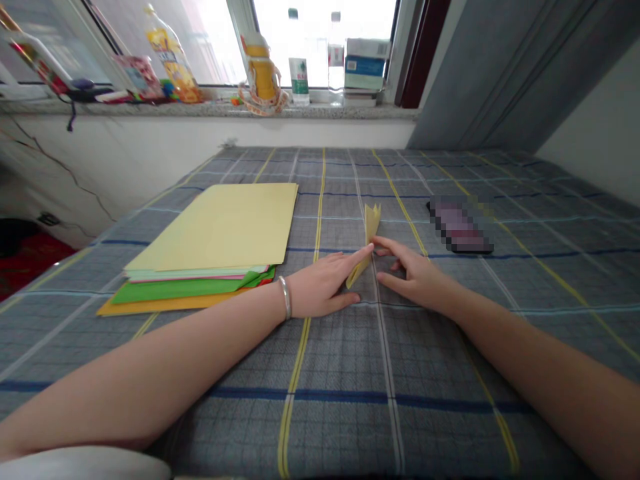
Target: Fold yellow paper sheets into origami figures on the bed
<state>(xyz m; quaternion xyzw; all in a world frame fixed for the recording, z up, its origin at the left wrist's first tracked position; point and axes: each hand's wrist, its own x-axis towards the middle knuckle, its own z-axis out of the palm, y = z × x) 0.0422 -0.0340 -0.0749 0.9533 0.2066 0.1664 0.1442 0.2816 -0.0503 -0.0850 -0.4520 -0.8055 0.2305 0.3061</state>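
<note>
A narrow folded strip of yellow paper (371,223), pleated at its far end, lies on the plaid cloth in front of me. My left hand (325,283), with a silver bangle at the wrist, rests over the strip's left side. Its fingers are stretched out and the index fingertip touches the paper. On the other side, my right hand (413,273) has its fingers apart and slightly bent, the index fingertip at the paper's right edge. Part of the strip is hidden under the left fingers. Beside my left forearm lies a stack of coloured paper (225,227), yellow on top.
A phone (463,230), blurred out, lies on the plaid cloth (340,427) to the right. Along the windowsill (200,110) stand a juice bottle (173,57), a yellow cup (263,73), a white-and-green tube (299,80), a clear bottle (336,67) and boxes (367,70).
</note>
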